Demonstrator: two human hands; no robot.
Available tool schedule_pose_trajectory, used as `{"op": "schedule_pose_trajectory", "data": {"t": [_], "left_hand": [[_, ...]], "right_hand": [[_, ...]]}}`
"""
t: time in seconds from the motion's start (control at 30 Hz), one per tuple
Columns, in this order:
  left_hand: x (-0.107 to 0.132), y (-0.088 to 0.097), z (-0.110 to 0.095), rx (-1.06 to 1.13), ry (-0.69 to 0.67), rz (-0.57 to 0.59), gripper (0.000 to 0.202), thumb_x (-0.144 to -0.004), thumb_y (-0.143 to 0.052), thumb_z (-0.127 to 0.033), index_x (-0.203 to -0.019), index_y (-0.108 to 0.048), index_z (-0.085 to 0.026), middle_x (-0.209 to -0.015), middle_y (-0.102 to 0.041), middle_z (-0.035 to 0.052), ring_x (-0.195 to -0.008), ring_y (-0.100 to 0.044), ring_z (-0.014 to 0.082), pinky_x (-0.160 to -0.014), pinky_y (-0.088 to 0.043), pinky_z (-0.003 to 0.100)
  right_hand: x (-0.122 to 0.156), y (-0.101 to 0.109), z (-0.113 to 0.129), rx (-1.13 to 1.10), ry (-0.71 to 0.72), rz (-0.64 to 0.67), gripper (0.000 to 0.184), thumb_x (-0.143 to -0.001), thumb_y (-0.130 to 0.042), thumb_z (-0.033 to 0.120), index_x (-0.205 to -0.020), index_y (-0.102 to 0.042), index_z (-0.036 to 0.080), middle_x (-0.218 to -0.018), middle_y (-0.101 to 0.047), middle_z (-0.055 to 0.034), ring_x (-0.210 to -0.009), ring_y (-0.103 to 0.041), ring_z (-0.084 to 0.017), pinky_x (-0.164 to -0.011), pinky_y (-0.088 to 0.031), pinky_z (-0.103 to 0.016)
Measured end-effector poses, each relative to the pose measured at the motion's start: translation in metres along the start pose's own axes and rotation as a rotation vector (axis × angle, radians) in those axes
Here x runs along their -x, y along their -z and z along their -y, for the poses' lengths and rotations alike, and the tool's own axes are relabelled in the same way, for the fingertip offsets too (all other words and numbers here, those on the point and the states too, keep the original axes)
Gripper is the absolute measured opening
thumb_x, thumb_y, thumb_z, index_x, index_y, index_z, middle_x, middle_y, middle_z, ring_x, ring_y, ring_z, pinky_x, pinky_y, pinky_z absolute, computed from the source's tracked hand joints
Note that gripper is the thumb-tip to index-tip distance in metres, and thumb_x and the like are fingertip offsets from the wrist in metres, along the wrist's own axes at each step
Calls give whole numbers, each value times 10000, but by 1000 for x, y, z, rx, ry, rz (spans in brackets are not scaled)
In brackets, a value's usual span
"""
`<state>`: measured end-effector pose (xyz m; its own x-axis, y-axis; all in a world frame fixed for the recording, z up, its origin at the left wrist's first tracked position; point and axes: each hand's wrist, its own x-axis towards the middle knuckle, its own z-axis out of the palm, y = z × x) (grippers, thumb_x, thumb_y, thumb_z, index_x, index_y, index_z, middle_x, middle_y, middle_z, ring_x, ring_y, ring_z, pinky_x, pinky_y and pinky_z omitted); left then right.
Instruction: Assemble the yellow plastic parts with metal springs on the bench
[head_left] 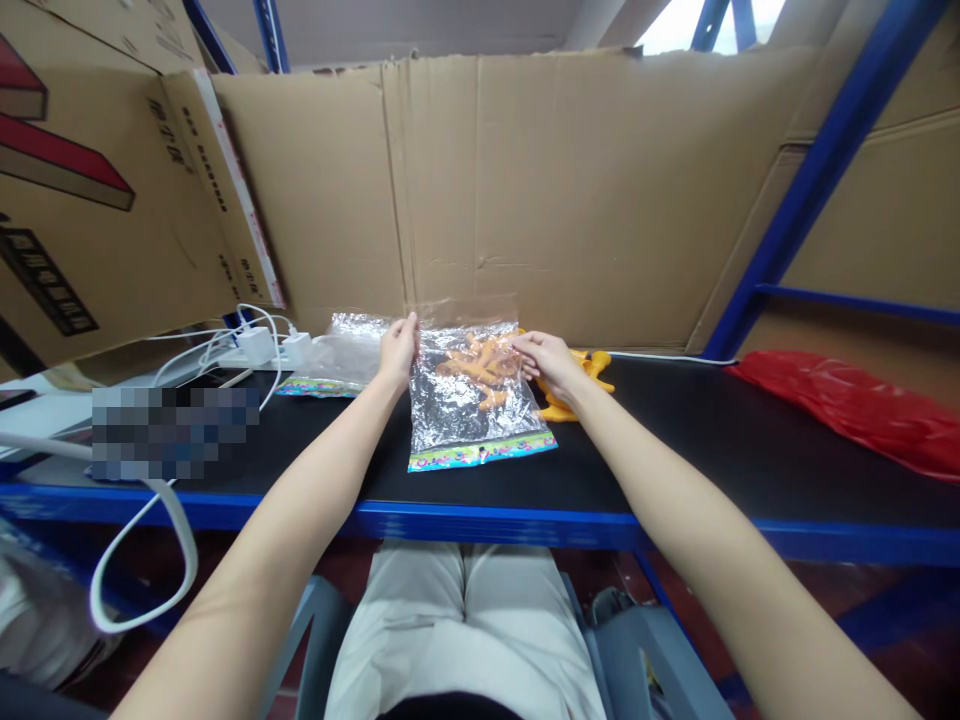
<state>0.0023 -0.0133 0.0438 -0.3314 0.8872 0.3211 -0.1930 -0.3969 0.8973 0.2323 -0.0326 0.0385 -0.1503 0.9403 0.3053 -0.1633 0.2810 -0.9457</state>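
A clear plastic bag (450,410) with a colourful printed strip along its near edge lies on the black table in front of me. My left hand (399,350) pinches its left edge between thumb and fingers. At the opposite edge, my right hand (546,362) is closed on the film. Orange plastic pieces (484,365) show through the bag; their exact kind is unclear. More yellow-orange pieces (596,368) lie just beyond my right hand, partly hidden by it. Left of my left hand rests a second clear bag (337,355) with a similar strip.
White chargers (256,345) and cables are at the left, near a blurred-out patch. A red plastic bag (847,410) lies at the far right. Tall cardboard (585,190) walls the back, and a blue rail (487,522) runs along the table's front edge.
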Motion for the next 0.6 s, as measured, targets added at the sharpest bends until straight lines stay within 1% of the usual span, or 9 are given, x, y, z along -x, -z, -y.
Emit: {"op": "schedule_pose_trajectory", "data": {"t": [0.07, 0.2, 0.27, 0.33, 0.43, 0.5, 0.6], "left_hand": [[0, 1, 0, -14, -9, -27, 254, -828, -540, -304, -622, -470, -173, -428, -289, -90, -314, -291, 44, -352, -219, 190], [-1, 3, 0, -66, 4, -65, 195, -807, -473, -143, -617, -452, -179, -412, -314, -92, -303, -306, 54, -334, -217, 183], [-2, 3, 1, -98, 1, -65, 187, -814, -453, -139, -632, -451, -182, -405, -356, -89, -300, -325, 62, -328, -225, 182], [-2, 2, 3, -121, -13, -52, 189, -842, -445, -183, -654, -458, -183, -404, -396, -85, -292, -332, 68, -325, -236, 186], [-2, 2, 5, -154, -62, 3, 248, -862, -487, -298, -646, -463, -177, -408, -429, -76, -292, -349, 67, -329, -252, 190], [-1, 2, 5, -183, -88, 33, 302, -852, -522, -367, -628, -461, -174, -386, -406, -79, -295, -348, 64, -332, -246, 187], [1, 1, 3, -214, -107, 21, 349, -849, -524, -436, -625, -461, -175, -346, -339, -93, -290, -310, 61, -332, -219, 184]], "right_hand": [[0, 0, 0, 9, -7, 10, 210, -726, -685, 246, -641, -509, 171, -383, -356, 102, -309, -280, -25, -352, -256, -178], [2, -2, 1, 30, -9, 11, 202, -722, -677, 216, -622, -509, 169, -374, -352, 100, -311, -276, -25, -350, -243, -178], [2, -3, 2, 42, -3, 7, 196, -725, -674, 209, -619, -515, 166, -373, -358, 96, -313, -277, -26, -350, -239, -179], [2, -3, 3, 44, 6, -11, 200, -727, -675, 213, -618, -514, 167, -373, -365, 93, -313, -281, -29, -351, -236, -180], [0, -2, 3, 40, 28, -75, 210, -734, -674, 216, -616, -506, 171, -375, -372, 89, -318, -295, -32, -353, -232, -180], [-1, -2, 3, 42, 40, -109, 210, -740, -667, 208, -614, -503, 170, -378, -379, 85, -324, -303, -33, -356, -236, -179], [-1, -2, 2, 52, 45, -115, 216, -740, -674, 221, -614, -505, 170, -382, -386, 81, -330, -309, -35, -357, -238, -179]]}}
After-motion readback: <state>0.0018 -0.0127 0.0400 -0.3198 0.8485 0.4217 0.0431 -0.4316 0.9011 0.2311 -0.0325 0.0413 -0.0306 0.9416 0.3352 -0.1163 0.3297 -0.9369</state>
